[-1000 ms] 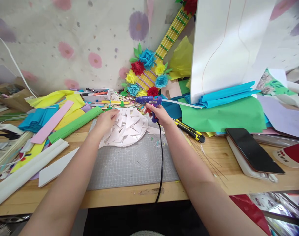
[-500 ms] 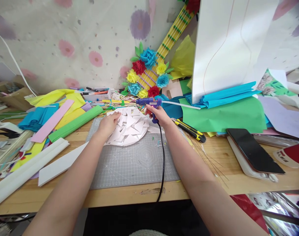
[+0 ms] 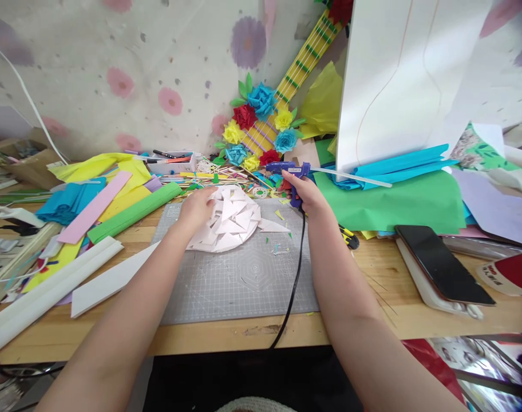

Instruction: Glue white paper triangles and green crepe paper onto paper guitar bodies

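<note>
My right hand [image 3: 310,197] is wrapped round a purple hot glue gun [image 3: 294,177], with a glue stick out of its back end and a black cord hanging down. Its nozzle points left, above the far side of the grey cutting mat [image 3: 244,286]. On that mat lies a round white disc [image 3: 233,220] covered in overlapping pointed white paper pieces. My left hand [image 3: 196,210] grips the disc's left edge, its fingers partly hidden. Just right of the disc are a loose white pointed piece [image 3: 275,226] and small scraps.
Behind the mat are thin coloured sticks and a yellow paper guitar [image 3: 265,129] with paper flowers. A tall white board [image 3: 394,86] stands at right, near green paper [image 3: 394,200], a cutter [image 3: 349,236] and a phone [image 3: 441,263]. Paper rolls [image 3: 134,214] lie at left.
My right hand has moved right with the glue gun, away from the disc. My left hand stays at the disc's left edge.
</note>
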Demonstrator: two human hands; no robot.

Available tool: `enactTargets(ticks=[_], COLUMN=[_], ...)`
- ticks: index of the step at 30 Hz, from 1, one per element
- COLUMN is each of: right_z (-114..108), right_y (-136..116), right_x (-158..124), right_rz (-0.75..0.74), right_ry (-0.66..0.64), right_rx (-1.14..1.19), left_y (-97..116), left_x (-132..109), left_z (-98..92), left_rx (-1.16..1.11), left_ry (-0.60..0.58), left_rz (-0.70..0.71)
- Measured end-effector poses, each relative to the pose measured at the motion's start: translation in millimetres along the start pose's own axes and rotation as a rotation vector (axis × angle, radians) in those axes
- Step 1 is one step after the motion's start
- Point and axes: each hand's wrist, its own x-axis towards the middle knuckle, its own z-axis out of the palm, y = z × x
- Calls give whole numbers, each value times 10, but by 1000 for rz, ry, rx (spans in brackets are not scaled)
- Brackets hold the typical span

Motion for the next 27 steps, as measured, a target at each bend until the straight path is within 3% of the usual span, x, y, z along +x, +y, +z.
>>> enactTargets(ticks=[3,6,9,13,19,22,27], right_z=[-124,-171,-172,-154,-170,-175,-125], right_y=[-42,-58,-42,-11,12,25,8], right_x=[-20,-38,-34,-14,18,25,-7], right_rz=[76,91,72,54,9,-2,-16], right_ry=[-15,-36,-46,-21,-3,13,-1], right_rx=[-73,-107,-119,-134,-73,-45,15], left_y=[328,650,827,845,815,801,607], left_x=[-41,-111,-166,-181,-211,-265,-282], left_z=[108,306,499,611,568,600,553], left_rx=[-31,23,131,180,37,-289,-1032], left_ry=[-57,-214,-336,-369,-267,-161,38], left_rz=[263,580,659,643,568,396,-29])
